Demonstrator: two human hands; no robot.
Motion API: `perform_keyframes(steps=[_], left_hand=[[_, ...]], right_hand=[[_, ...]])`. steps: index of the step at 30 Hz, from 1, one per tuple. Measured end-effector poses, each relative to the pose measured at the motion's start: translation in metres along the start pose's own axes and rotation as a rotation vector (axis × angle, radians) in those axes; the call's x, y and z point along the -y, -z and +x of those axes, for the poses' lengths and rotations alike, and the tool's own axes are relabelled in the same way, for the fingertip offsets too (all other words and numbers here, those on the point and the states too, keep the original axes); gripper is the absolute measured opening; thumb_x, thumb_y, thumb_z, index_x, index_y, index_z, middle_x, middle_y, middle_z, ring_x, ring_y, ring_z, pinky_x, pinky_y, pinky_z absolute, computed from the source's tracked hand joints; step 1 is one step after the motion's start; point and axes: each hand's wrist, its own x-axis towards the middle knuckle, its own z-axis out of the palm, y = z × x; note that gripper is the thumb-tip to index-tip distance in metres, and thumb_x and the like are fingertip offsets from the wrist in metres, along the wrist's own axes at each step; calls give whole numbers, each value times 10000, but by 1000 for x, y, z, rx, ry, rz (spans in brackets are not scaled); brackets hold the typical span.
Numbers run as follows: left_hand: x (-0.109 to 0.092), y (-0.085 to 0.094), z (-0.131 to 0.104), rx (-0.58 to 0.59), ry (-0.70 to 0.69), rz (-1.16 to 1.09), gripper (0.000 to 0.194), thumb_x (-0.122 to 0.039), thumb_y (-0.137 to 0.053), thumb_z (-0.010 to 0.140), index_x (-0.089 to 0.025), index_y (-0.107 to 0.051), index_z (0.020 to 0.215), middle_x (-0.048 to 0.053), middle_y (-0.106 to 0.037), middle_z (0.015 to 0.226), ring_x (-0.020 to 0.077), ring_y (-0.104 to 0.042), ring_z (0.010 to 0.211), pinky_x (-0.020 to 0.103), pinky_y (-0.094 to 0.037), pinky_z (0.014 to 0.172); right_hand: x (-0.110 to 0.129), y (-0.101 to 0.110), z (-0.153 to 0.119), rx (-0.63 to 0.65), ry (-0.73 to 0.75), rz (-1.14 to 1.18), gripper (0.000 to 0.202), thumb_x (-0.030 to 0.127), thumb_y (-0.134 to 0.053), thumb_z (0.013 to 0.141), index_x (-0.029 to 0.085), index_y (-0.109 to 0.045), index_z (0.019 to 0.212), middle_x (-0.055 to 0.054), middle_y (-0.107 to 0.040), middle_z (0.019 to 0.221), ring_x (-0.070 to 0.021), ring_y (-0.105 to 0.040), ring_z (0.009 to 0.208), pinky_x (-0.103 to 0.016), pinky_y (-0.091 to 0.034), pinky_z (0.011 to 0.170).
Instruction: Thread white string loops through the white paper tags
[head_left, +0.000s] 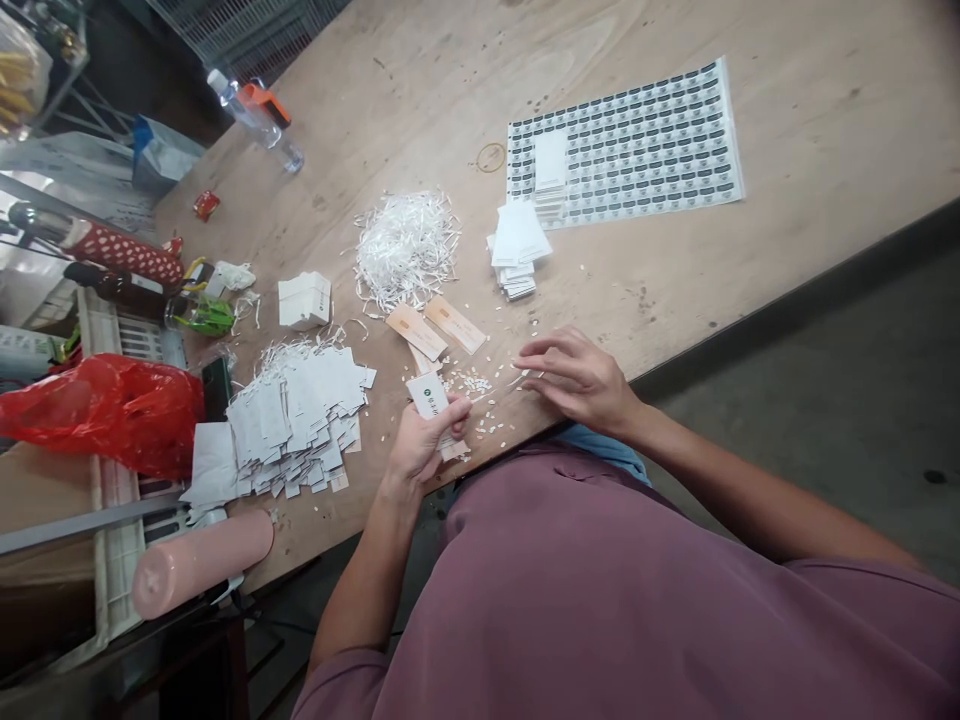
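Observation:
My left hand (424,440) is closed on a white card (428,396) with a green mark, near the table's front edge. To its right, my right hand (577,375) hovers over the edge with its fingers apart; a thin white strip shows by the fingertips, and whether they touch it I cannot tell. Small white bits (476,382) lie scattered between the hands. Just beyond are orange-and-white cards (455,325) and a heap of white paper strips (407,248). A large pile of white cards (292,415) spreads out left of my left hand.
White cards (519,235) are stacked behind my right hand, beside a printed label sheet (645,150). A white block of cards (304,300), a clear bottle (259,125), a red plastic bag (112,410) and a pink cylinder (206,562) stand or lie to the left.

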Motion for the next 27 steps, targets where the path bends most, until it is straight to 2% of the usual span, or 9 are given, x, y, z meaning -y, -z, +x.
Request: perform_keyframes(steps=[4, 9, 12, 14, 15, 19, 23, 27], left_hand=[[7, -17, -1, 90, 73, -119, 441, -264, -973, 490, -94, -630, 707, -27, -561, 580, 36, -457, 485, 178, -336, 478], [12, -22, 0, 168, 110, -160, 428, -275, -965, 542, -95, -619, 719, -23, -554, 609, 32, -444, 502, 176, -307, 480], [13, -21, 1, 214, 105, -217, 499, -527, -880, 661, -96, -658, 783, 23, -603, 685, 51, -451, 508, 196, -331, 476], [14, -21, 1, 251, 128, -284, 597, -702, -705, 769, -112, -685, 862, 55, -633, 744, 79, -472, 520, 218, -357, 469], [14, -21, 1, 259, 142, -314, 613, -731, -624, 817, -127, -689, 898, 60, -642, 762, 94, -486, 528, 227, -372, 469], [19, -22, 0, 226, 120, -353, 515, -653, -532, 922, -157, -669, 933, 41, -636, 727, 118, -526, 539, 242, -424, 500], [25, -24, -1, 252, 38, -306, 505, -648, -559, 912, -163, -652, 1021, 7, -594, 628, 130, -553, 536, 240, -448, 536], [25, -27, -4, 199, -74, -266, 461, -603, -643, 885, -207, -633, 1121, -12, -631, 686, 116, -580, 555, 222, -451, 543]], right_hand=[[17, -18, 2, 72, 122, 140, 177, 193, -657, 929, 252, -731, 1079, -81, -754, 948, -213, -678, 858, -395, -552, 788], [20, -24, 2, 41, 212, 146, 154, 121, -612, 938, 216, -705, 1017, -70, -728, 851, -192, -648, 765, -380, -540, 743], [19, -21, 6, 2, 217, 84, 151, 102, -609, 927, 212, -692, 987, -60, -715, 810, -192, -628, 733, -367, -513, 705], [20, -19, 11, -31, 191, 37, 143, 93, -611, 920, 209, -686, 959, -57, -710, 795, -195, -629, 730, -361, -496, 694], [21, -19, 13, -40, 183, 17, 138, 95, -613, 918, 208, -683, 950, -57, -708, 794, -197, -633, 735, -360, -492, 695], [26, -21, 24, -34, 233, -13, 127, 94, -608, 914, 201, -670, 943, -51, -707, 786, -196, -629, 729, -371, -491, 725], [29, -27, 28, -19, 300, -40, 92, 98, -620, 907, 187, -645, 908, -59, -705, 779, -189, -604, 708, -355, -478, 696], [28, -30, 27, -18, 308, -89, 104, 95, -605, 913, 190, -639, 887, -52, -694, 770, -187, -570, 700, -356, -472, 702]])
